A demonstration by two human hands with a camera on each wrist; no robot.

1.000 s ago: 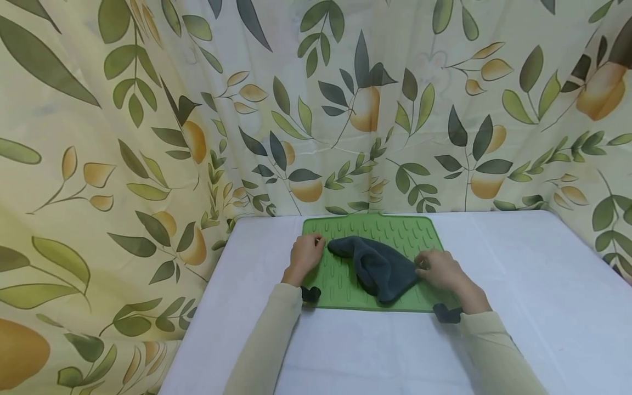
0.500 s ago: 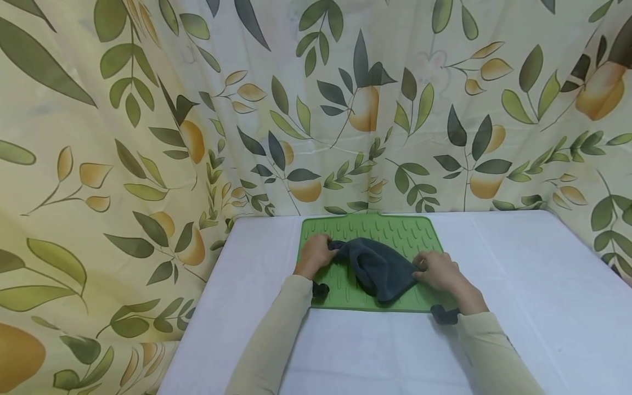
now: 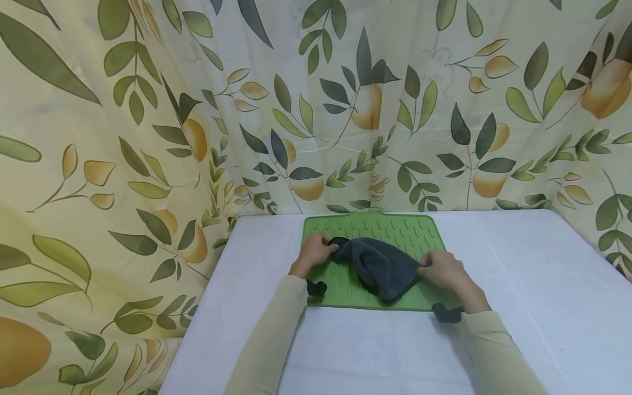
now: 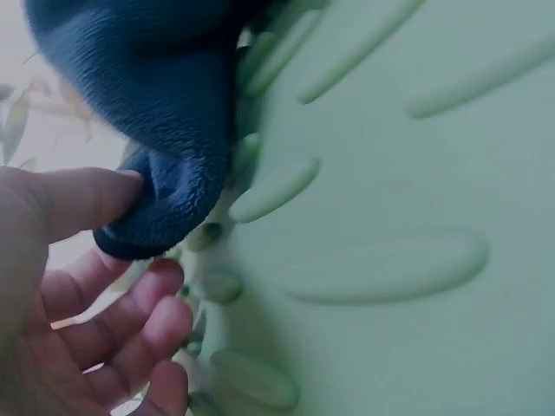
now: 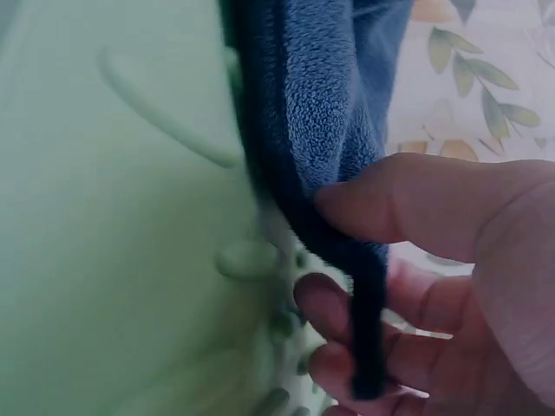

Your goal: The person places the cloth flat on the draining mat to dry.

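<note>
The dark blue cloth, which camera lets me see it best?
The head view, because nearly all the cloth shows, bunched on the green mat between the left hand and right hand. The left wrist view shows just one end, close up; the right wrist view shows another part, with its fuzzy texture.

The head camera faces forward and down over the table; both wrist cameras, close in, share the cloth and mat.

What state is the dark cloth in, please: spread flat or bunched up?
Bunched: the dark cloth lies in loose folds on the green mat, pinched by left hand and right hand.
</note>
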